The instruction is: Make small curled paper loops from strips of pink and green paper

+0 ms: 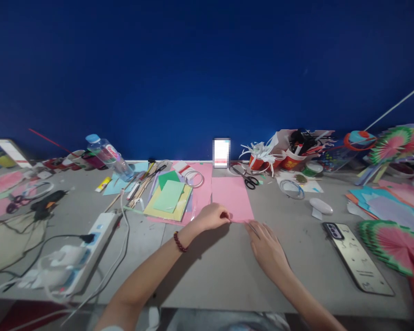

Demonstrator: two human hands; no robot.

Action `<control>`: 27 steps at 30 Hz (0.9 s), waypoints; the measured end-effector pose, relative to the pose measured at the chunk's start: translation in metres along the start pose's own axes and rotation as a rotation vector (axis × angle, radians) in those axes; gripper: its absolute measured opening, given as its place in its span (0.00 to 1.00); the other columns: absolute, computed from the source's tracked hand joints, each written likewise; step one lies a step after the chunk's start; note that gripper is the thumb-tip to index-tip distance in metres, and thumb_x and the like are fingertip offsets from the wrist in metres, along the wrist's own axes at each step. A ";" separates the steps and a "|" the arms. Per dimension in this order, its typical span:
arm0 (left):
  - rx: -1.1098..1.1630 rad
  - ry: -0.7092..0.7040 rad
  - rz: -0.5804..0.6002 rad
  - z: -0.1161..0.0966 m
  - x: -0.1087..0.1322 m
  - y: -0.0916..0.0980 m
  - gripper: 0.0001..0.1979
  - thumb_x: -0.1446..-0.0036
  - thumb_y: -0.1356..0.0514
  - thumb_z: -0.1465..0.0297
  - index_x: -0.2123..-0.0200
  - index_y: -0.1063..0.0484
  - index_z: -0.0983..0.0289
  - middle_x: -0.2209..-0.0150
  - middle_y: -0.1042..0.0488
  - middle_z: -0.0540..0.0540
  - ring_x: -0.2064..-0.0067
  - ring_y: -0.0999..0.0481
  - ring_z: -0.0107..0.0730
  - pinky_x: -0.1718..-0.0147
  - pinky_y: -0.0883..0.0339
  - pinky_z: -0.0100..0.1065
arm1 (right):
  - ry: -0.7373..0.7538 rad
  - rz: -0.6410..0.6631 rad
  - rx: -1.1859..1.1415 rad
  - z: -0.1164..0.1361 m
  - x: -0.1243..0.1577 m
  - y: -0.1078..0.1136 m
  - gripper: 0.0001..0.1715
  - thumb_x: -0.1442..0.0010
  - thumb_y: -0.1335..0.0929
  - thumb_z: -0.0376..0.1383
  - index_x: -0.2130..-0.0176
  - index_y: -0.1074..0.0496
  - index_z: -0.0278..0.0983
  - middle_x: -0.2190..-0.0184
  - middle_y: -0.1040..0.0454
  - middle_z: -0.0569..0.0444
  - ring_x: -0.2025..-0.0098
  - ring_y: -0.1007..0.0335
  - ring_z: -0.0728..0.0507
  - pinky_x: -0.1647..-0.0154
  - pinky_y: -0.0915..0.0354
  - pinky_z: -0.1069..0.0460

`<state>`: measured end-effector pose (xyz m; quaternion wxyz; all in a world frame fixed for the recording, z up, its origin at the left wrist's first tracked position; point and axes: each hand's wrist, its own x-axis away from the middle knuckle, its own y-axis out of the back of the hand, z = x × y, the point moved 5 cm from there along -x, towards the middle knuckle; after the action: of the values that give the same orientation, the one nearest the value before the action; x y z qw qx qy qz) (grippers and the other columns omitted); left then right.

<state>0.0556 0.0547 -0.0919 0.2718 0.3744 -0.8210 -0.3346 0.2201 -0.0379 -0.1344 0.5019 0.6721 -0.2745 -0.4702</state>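
Observation:
A pink sheet of paper [232,195] lies on the grey table in front of me, its near edge slightly raised between my hands. At its near left corner, my left hand [212,217] is closed, thumb and fingertips pinching the edge; a dark red bead bracelet circles that wrist. My right hand [266,243] rests with fingers stretched out flat, fingertips touching the near right corner. Beyond the sheet's far right corner are black-handled scissors [251,182]. To the left, a stack of green and yellow paper [169,196] lies on larger pink paper [204,197].
A power strip [98,248] with plugs and cables occupies the left. A tilted water bottle [112,156] is at the back. Red cups [293,160] holding tools and paper strips stand back right. A phone [359,259] and pleated paper fans [396,246] lie at right.

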 end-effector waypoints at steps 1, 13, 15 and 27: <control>0.009 0.004 0.004 0.001 0.000 -0.001 0.07 0.45 0.41 0.70 0.69 0.22 0.61 0.62 0.20 0.51 0.61 0.24 0.32 0.65 0.38 0.27 | 0.001 0.001 -0.002 0.000 0.000 0.000 0.27 0.42 0.41 0.22 0.46 0.32 0.36 0.50 0.27 0.47 0.48 0.32 0.40 0.43 0.38 0.43; 0.006 0.094 -0.023 0.012 -0.006 -0.005 0.06 0.47 0.37 0.66 0.71 0.24 0.62 0.69 0.21 0.50 0.67 0.25 0.30 0.71 0.41 0.28 | -0.018 0.033 -0.005 -0.001 0.001 -0.002 0.29 0.43 0.40 0.22 0.45 0.33 0.35 0.49 0.27 0.48 0.47 0.33 0.41 0.42 0.39 0.42; -0.001 0.116 -0.037 0.015 -0.007 -0.005 0.07 0.48 0.36 0.65 0.70 0.24 0.62 0.69 0.22 0.50 0.66 0.25 0.31 0.71 0.41 0.28 | -0.017 0.041 0.006 -0.001 0.000 -0.001 0.29 0.43 0.40 0.21 0.44 0.33 0.35 0.49 0.27 0.48 0.47 0.33 0.41 0.42 0.39 0.42; -0.103 0.211 -0.006 0.013 -0.009 -0.002 0.13 0.52 0.32 0.65 0.63 0.28 0.60 0.65 0.23 0.51 0.63 0.25 0.34 0.70 0.41 0.28 | -0.019 0.021 0.015 0.000 0.001 0.003 0.28 0.42 0.41 0.21 0.45 0.32 0.37 0.48 0.27 0.48 0.47 0.33 0.41 0.43 0.40 0.43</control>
<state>0.0528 0.0649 -0.1031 0.3747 0.3955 -0.7685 -0.3356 0.2206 -0.0396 -0.1324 0.4992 0.6685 -0.2898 -0.4690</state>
